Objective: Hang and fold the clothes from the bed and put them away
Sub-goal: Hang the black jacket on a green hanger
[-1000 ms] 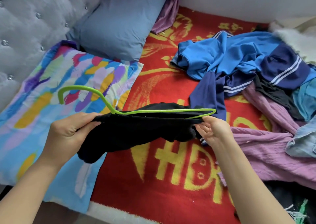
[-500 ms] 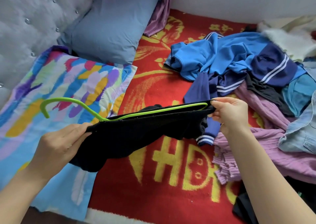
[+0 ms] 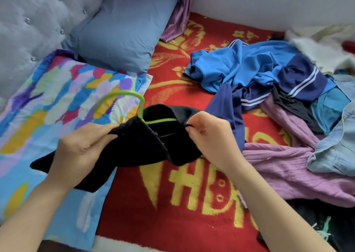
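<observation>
Both hands, left hand (image 3: 80, 148) and right hand (image 3: 209, 134), pinch the black garment (image 3: 146, 144) around the green hanger (image 3: 123, 98) above the bed (image 3: 184, 203); the clothes pile (image 3: 278, 101) awaits, most work remaining.

A grey tufted headboard (image 3: 28, 30) stands at left, a plain white wall (image 3: 269, 1) behind. A red blanket (image 3: 172, 223) with yellow patterns covers the bed (image 3: 192, 101), softly lit.

Big yellow letters (image 3: 151, 178) across the red blanket (image 3: 134, 223), right up front: a V, an H, then what looks like a B or a D, and the rest is hidden. Small yellow characters (image 3: 244, 35) sit near the wall on the same blanket, too small to read
</observation>
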